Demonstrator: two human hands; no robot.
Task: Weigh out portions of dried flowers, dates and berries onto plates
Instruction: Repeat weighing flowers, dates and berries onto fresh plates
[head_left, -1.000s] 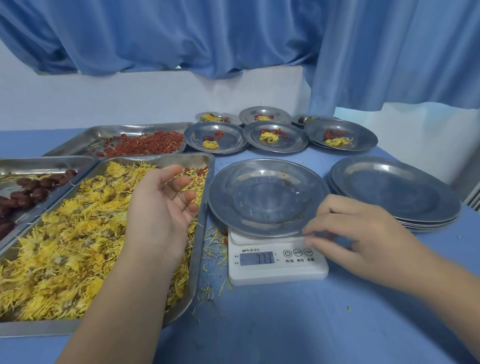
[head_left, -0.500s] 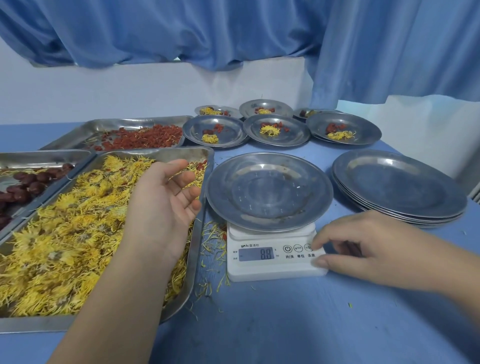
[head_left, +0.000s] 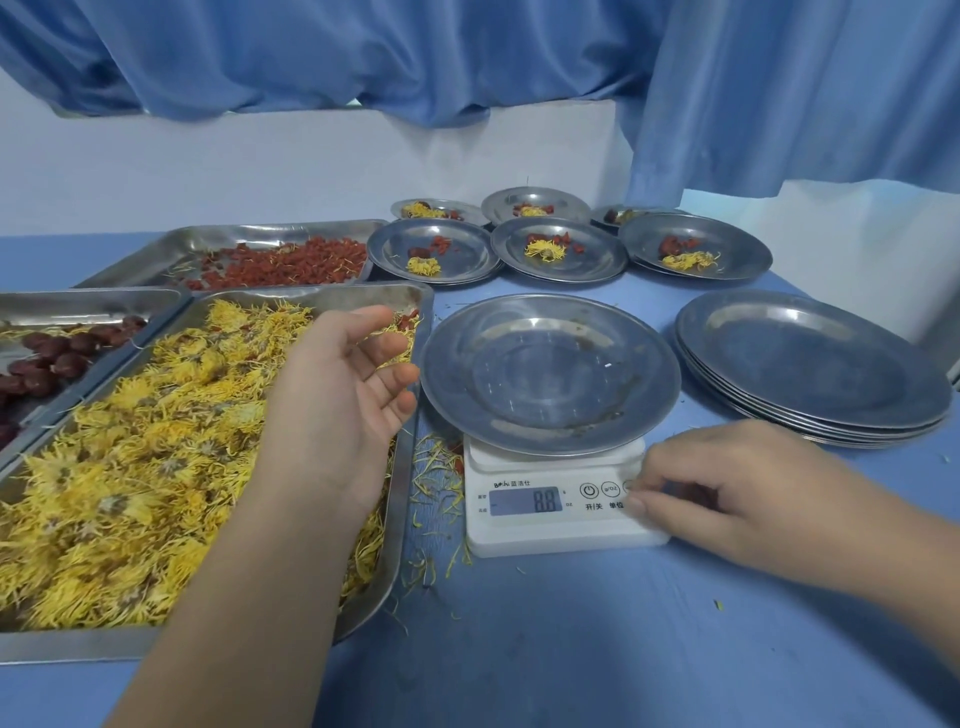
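My left hand hovers, fingers loosely spread, above the dried flowers; my empty right hand touches the scale buttons.

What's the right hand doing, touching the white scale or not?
Touching. The head view shows the right hand with its fingertips lying on the scale's button panel, covering the rightmost button, no gap visible.
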